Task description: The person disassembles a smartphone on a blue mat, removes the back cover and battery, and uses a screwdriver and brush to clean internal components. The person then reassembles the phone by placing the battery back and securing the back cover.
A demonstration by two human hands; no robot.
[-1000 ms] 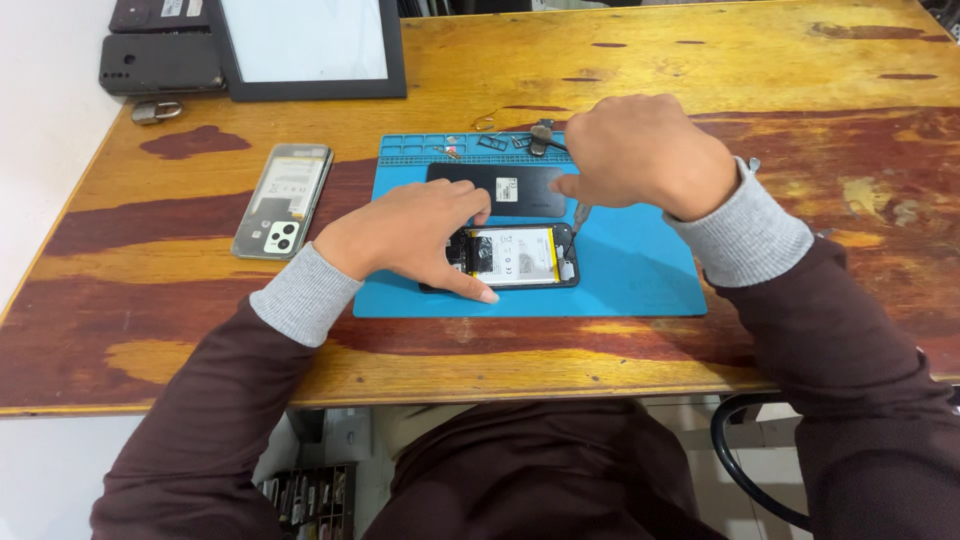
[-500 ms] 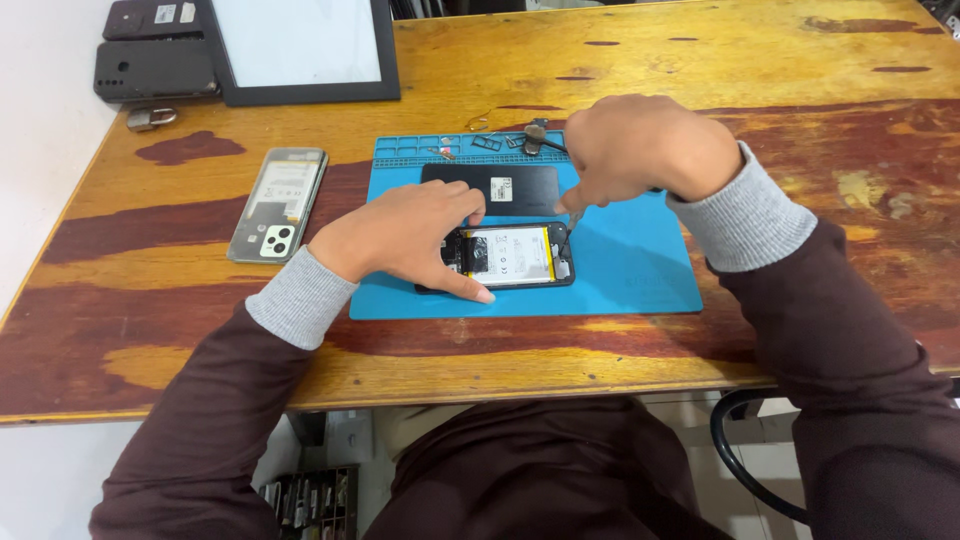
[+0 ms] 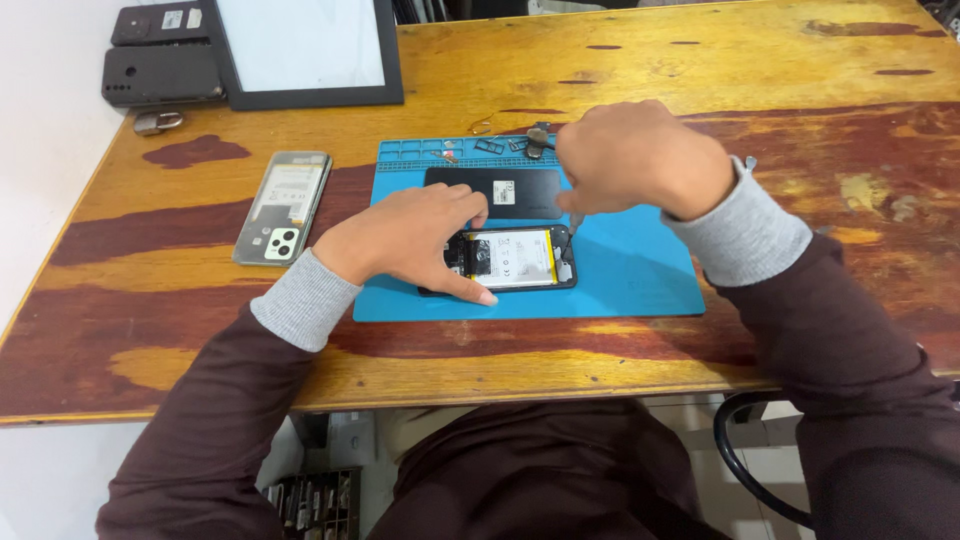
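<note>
surface: worn wooden table [image 3: 700, 60], yellow-brown with dark red patches | left: pale wall [image 3: 40, 200] met by the table edge | below: pale floor [image 3: 770, 470] seen under the front edge, black curved chair part [image 3: 735, 465] at lower right | light: even, soft shadows cast

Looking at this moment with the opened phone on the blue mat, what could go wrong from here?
The right hand works a thin tool at the corner of the opened phone; a slip might gouge its exposed battery. The left hand pins only one end, so the phone may pivot. Small loose parts at the mat's top edge could scatter.
</note>
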